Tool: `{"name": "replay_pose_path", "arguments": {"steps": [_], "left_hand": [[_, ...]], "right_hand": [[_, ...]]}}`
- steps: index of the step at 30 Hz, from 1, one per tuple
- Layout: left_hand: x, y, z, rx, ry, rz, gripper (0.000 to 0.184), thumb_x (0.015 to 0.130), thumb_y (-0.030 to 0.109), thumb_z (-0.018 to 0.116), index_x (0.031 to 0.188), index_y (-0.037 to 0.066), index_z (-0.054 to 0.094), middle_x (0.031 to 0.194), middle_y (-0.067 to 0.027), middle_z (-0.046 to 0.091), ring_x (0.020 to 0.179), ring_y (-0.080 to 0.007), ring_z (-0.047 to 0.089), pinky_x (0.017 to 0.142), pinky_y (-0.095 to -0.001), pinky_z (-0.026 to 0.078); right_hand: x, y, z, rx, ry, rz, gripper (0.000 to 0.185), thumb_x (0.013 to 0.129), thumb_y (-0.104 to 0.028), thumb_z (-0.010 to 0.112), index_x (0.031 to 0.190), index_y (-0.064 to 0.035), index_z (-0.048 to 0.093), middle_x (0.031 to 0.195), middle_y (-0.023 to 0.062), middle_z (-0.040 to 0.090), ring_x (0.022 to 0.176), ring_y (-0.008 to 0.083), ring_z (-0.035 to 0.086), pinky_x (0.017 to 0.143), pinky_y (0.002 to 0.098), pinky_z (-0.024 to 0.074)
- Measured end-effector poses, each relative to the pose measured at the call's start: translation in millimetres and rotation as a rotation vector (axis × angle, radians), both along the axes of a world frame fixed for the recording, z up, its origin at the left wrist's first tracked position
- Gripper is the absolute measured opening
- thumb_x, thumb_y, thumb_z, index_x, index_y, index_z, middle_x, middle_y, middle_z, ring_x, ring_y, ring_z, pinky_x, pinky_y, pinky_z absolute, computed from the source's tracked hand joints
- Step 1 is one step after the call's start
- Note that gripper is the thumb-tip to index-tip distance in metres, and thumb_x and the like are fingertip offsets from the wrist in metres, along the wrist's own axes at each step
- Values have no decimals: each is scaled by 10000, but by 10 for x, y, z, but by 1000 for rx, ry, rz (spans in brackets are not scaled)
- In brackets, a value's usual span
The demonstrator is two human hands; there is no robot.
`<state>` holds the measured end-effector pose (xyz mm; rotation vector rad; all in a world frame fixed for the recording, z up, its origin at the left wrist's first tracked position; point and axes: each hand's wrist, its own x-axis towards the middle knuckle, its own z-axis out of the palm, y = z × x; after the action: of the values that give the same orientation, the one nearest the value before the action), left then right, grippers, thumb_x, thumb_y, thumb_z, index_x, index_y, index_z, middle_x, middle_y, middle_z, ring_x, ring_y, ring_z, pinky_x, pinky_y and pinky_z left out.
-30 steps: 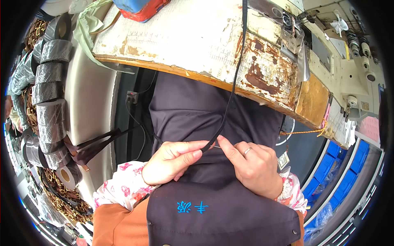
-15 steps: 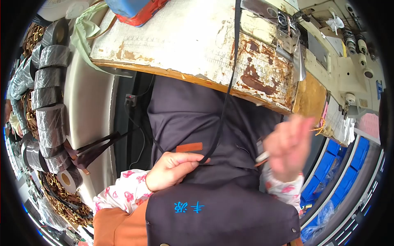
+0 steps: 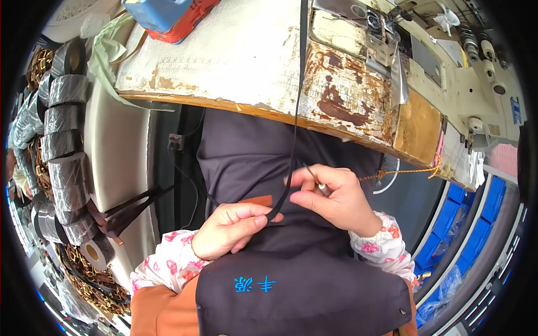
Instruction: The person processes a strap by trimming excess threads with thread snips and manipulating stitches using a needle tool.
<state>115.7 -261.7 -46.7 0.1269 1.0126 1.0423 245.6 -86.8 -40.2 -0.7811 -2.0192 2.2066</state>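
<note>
My left hand (image 3: 228,228) pinches a narrow black strap (image 3: 294,140) between thumb and fingers, above the dark apron on my lap. The strap runs up from there over the table edge and across the tabletop. Close by on the right, my right hand (image 3: 339,199) curls around a small metal tool (image 3: 324,189); its exact kind is hard to make out. Thumb and forefinger of that hand are apart, beside the strap. From the right hand an orange cord (image 3: 406,171) stretches to the table's corner. A brown leather-like patch (image 3: 259,200) shows on the apron behind my left hand.
The worn white table (image 3: 224,67) spans the front, with a sewing machine (image 3: 448,73) at right. A blue and red container (image 3: 168,19) stands on it. Wrapped black rolls (image 3: 68,145) and gold chains line the left; blue bins (image 3: 473,235) sit at lower right.
My right hand has come left and down from the right side to the strap, with the small tool in it. My left hand keeps its pinch on the strap. The view has shifted slightly.
</note>
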Motion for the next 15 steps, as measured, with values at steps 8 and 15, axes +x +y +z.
{"name": "replay_pose_path", "arguments": {"steps": [8,15], "left_hand": [[-13,-12,-16,-17,-14,34,222,875,129,437,1045,24,534,948,-55,599,397,-2,330,413,-144,312],[94,183,7,193,309,-2,205,865,127,465,1002,-10,529,780,-33,589,584,-47,502,546,-192,412]], "right_hand": [[104,124,51,259,49,62,59,702,-7,624,712,12,570,650,25,525,485,47,439,421,187,321],[90,-118,114,520,188,11,154,604,62,591,645,-13,463,710,76,545,497,151,511,433,246,411]]}}
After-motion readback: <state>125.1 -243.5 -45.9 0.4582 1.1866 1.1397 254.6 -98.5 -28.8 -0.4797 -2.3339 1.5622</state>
